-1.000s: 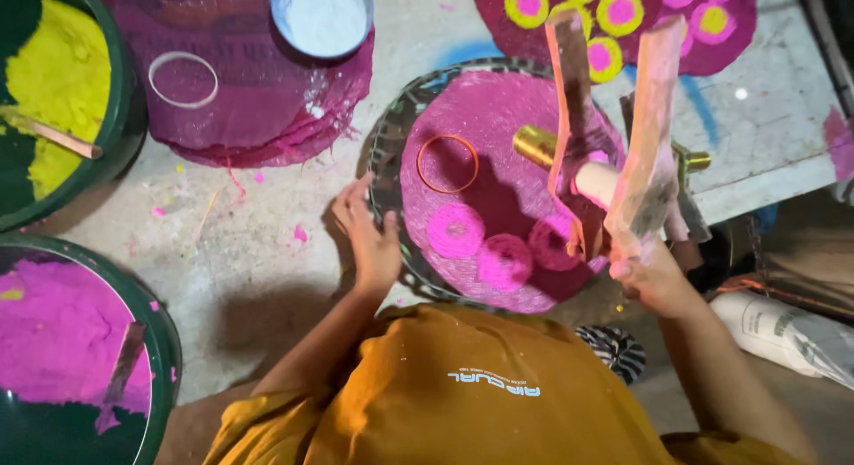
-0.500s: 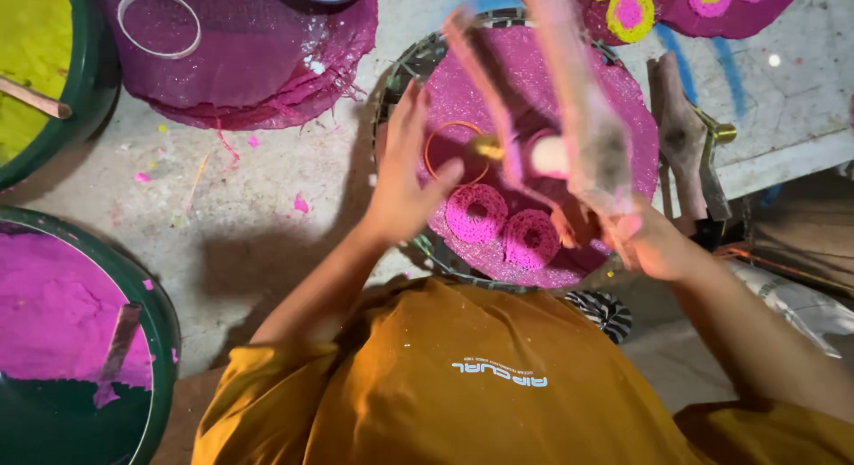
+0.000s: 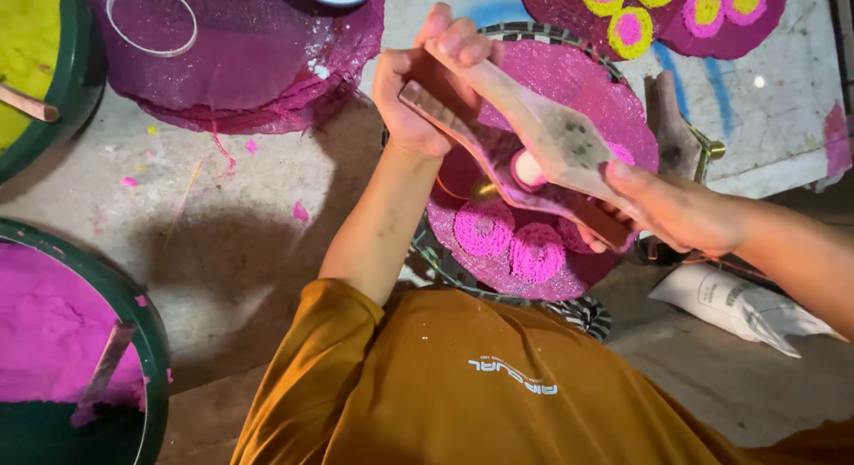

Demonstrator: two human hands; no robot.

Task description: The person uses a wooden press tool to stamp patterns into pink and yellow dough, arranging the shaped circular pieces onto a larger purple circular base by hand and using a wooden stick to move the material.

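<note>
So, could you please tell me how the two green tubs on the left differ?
The upper green tub holds yellow powder, the lower green tub pink powder. The upper tub's wooden stick lies clean across the yellow; the lower tub's stick is smeared pink. Both are round, cut off by the frame, and beyond either hand.

White printed sack lying on floor, right of tray

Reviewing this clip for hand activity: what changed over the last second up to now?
The left hand left the round tray's rim and took hold of the far end of the wooden press, which swung from upright to lying across the tray. The right hand kept its grip on the near end. The pink discs on the tray stayed put.
</note>
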